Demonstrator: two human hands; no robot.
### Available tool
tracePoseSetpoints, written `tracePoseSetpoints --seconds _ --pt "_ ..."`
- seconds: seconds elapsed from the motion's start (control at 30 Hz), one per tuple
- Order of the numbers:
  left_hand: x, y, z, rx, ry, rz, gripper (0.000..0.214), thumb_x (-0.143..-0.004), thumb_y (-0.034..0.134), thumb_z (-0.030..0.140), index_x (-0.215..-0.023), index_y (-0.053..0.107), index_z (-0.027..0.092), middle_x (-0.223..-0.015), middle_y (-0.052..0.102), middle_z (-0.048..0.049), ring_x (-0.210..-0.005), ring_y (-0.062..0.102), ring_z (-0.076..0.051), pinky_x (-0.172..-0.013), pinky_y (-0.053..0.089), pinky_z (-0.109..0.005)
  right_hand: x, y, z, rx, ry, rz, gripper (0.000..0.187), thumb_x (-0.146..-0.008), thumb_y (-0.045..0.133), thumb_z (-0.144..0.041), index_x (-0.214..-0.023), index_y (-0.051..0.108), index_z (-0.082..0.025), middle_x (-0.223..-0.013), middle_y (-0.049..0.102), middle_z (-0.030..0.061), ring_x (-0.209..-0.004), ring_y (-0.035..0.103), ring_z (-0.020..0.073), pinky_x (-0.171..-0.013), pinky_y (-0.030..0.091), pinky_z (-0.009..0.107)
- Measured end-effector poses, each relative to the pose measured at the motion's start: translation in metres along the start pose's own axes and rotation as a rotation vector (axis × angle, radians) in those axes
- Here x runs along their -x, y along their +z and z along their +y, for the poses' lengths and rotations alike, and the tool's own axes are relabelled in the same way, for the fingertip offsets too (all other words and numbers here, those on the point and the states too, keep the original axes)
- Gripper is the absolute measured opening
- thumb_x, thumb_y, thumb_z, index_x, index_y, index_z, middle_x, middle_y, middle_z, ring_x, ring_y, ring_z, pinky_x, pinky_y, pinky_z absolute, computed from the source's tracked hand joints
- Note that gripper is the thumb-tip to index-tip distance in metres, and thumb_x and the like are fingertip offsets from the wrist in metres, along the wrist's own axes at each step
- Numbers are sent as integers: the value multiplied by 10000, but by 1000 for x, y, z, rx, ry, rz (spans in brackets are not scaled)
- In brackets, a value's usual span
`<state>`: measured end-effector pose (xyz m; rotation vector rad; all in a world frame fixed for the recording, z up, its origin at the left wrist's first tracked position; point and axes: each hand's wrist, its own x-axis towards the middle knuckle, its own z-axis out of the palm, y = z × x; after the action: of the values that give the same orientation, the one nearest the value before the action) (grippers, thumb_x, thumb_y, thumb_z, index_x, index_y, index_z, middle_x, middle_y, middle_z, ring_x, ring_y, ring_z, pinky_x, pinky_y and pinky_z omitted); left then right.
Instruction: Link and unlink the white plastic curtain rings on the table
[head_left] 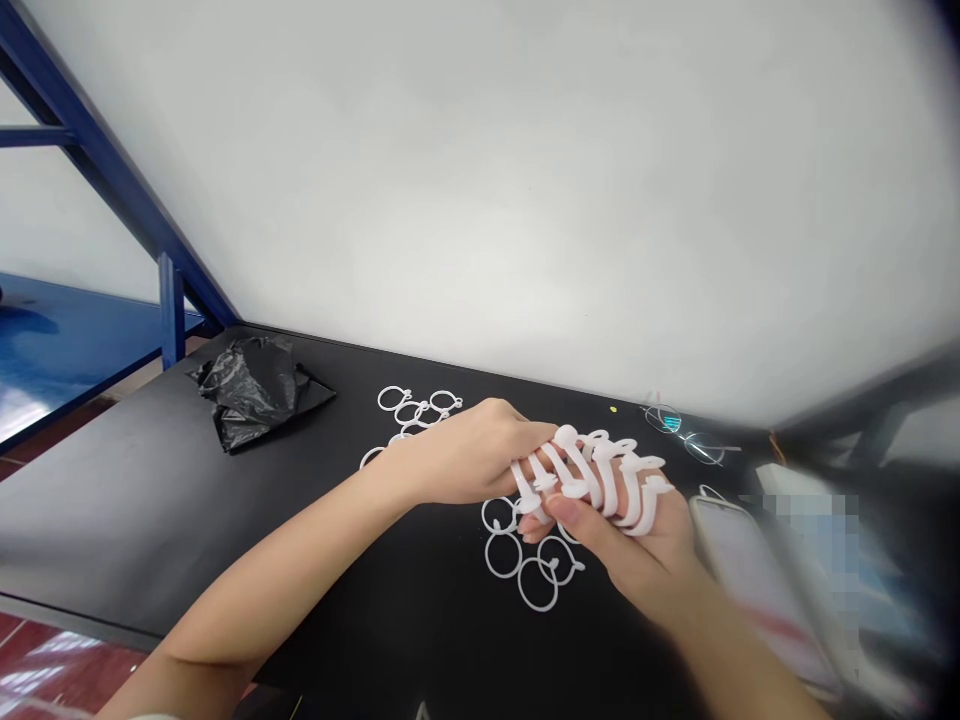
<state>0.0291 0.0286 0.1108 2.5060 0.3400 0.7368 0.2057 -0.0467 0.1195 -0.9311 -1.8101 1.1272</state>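
Over the black table [135, 500], the left hand [465, 455] and the right hand [645, 550] meet on a row of white plastic open rings [600, 475]. The left fingers curl closed around its near end, and the right thumb and fingers pinch it from below. Loose white plastic rings [529, 565] lie on the table just beneath the hands, with a crumpled black plastic bag [255, 390] well to the left.

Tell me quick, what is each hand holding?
Left hand: closed, gripping the white rings at one end.
Right hand: closed, holding the same white rings.
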Motion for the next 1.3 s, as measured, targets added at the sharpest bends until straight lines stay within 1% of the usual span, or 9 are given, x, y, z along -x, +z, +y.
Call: tracePoseSetpoints --seconds 0.17,0.33,0.5,0.73,0.87,0.97,1.03,1.13,1.3 --pt "2 -2 1 -261 -33 29 171 -894 394 135 -733 388 191 -558 442 51 -452 324 -84 -456 279 -223 -4 -8 -9 -26 79 -82 320 -987 464 -354 -936 737 -195 -874 749 72 -790 710 197 -689 599 295" --pt "4 -3 3 -488 -25 35 159 -932 358 109 -880 500 158 -639 575 19 -475 440 -95 -483 354 -216 -6 -14 -10 -16 197 -77 305 -964 523 -360 -886 754 -177 -769 736 63 -673 667 168 -566 540 263" --pt "7 -4 1 -627 -1 47 239 -965 345 126 -1127 520 129 -709 646 -12 -536 559 -117 -523 422 -222 -5 -15 -4 -24 152 -45 252 -961 533 -336 -908 739 -202 -801 735 47 -705 678 161 -568 528 241" --pt "7 -6 6 -776 40 26 264 -939 339 58 -1073 558 119 -619 557 22 -469 475 -106 -461 360 -223 -5 -19 6 -11 129 30 292 -940 566 -368 -741 649 -171 -606 598 -8 -502 544 75 -448 413 187" --pt "6 -8 7 -806 40 37 273 -948 322 57 -1029 570 139 -609 516 30 -463 428 -100 -456 340 -226 -7 -20 11 -132 197 -1 304 -953 543 -392 -766 657 -180 -512 509 -54 -404 466 42 -403 367 167" --pt "7 -9 7 -781 39 33 296 -984 303 117 -889 581 147 -597 494 26 -467 398 -97 -467 333 -229 -9 -21 15 -198 223 -34 319 -953 546 -388 -752 674 -175 -512 506 -56 -387 457 32 -410 372 170" --pt "7 -10 7 -732 24 26 310 -984 305 114 -817 564 145 -607 502 20 -482 393 -92 -482 333 -223 -9 -20 17 -203 204 -7 310 -945 565 -376 -739 678 -172 -512 509 -53 -408 461 37 -426 379 174" --pt "8 -12 8 -637 -8 30 291 -966 303 77 -829 553 136 -627 517 17 -497 389 -87 -489 322 -214 -8 -15 14 -174 157 82 308 -940 574 -370 -722 666 -172 -522 518 -44 -453 475 49 -457 384 181" --pt "6 -12 3 -410 -32 215 348 -1009 377 256 -691 474 152 -537 386 58 -463 293 -72 -456 245 -215 -3 -7 4 -150 70 161 310 -952 554 -359 -713 657 -191 -574 516 -33 -530 491 72 -516 401 206"
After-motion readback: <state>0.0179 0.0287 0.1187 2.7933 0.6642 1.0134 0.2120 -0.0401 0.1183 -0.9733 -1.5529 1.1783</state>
